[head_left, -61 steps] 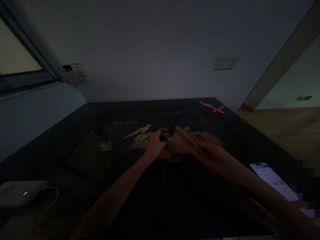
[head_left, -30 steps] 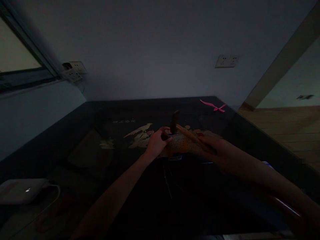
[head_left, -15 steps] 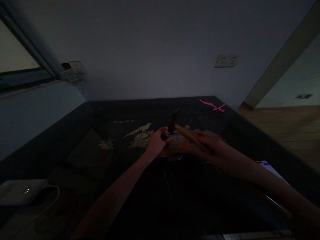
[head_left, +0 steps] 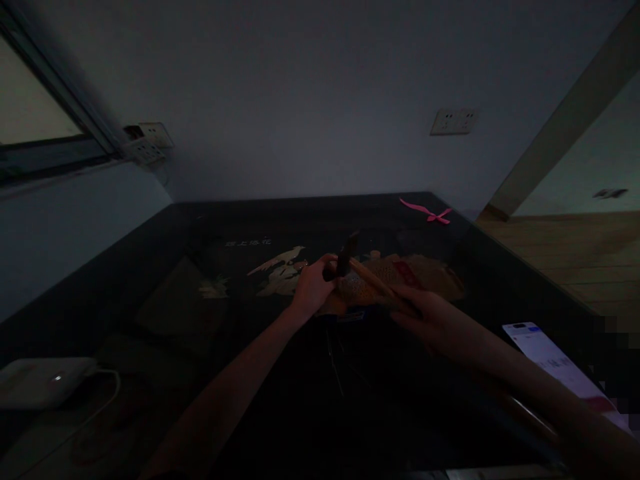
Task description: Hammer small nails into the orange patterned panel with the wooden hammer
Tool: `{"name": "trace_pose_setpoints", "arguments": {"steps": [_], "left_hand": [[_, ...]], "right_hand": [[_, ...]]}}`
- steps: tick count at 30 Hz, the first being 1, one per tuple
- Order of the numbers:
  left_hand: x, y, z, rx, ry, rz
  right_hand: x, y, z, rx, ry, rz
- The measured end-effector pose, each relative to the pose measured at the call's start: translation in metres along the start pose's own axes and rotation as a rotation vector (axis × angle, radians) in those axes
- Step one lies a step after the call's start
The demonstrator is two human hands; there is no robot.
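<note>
My right hand (head_left: 420, 313) is wrapped round the wooden handle of a hammer (head_left: 377, 281). The dark hammer head is low, right beside the fingertips of my left hand (head_left: 314, 285). Those fingers are pinched together over an orange and tan patterned piece (head_left: 357, 290) on the dark table (head_left: 280, 413); what they hold is too dark and small to name. A blue-edged item (head_left: 353, 316) lies at the near side of the patterned piece.
A lit phone (head_left: 555, 367) lies on the right, partly behind my right forearm. A pink ribbon (head_left: 430, 215) rests near the far right corner. On the left sits a white device (head_left: 45, 383) with a cable. Wall sockets (head_left: 453, 123) are behind the table.
The hammer head has come down toward my left fingertips. My right hand and forearm are lower, and more of the phone shows. My left hand has hardly moved.
</note>
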State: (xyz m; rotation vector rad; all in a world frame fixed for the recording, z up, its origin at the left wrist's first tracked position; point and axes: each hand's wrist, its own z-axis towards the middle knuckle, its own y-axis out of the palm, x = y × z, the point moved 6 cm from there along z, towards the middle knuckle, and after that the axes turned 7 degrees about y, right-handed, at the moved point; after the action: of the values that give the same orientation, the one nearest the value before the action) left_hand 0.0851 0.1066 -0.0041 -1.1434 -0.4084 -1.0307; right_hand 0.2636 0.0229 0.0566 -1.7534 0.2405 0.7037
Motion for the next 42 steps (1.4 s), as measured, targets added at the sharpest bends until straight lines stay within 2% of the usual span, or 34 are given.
{"name": "trace_pose_setpoints", "arguments": {"steps": [6, 11, 18, 23, 28, 34, 42], "left_hand": [[-0.003, 0.001, 0.000, 0.024, -0.007, -0.040], [-0.002, 0.001, 0.000, 0.011, -0.006, 0.006], [-0.004, 0.001, -0.001, 0.031, -0.002, -0.025], [-0.004, 0.002, -0.001, 0.006, 0.023, -0.035], [-0.001, -0.001, -0.001, 0.019, 0.020, -0.035], [-0.001, 0.000, -0.001, 0.013, 0.014, 0.013], [0.002, -0.003, 0.003, 0.026, 0.019, -0.003]], "right_hand": [[-0.002, -0.006, -0.005, 0.088, -0.039, 0.072], [0.002, 0.003, -0.003, 0.022, 0.000, 0.035], [-0.003, -0.006, -0.003, 0.097, -0.022, 0.093], [0.003, -0.001, 0.001, 0.058, -0.017, 0.049], [0.002, -0.005, -0.001, 0.105, -0.023, 0.049], [0.004, 0.007, -0.001, 0.029, -0.011, 0.055], [0.002, 0.003, -0.002, 0.035, 0.006, 0.112]]}}
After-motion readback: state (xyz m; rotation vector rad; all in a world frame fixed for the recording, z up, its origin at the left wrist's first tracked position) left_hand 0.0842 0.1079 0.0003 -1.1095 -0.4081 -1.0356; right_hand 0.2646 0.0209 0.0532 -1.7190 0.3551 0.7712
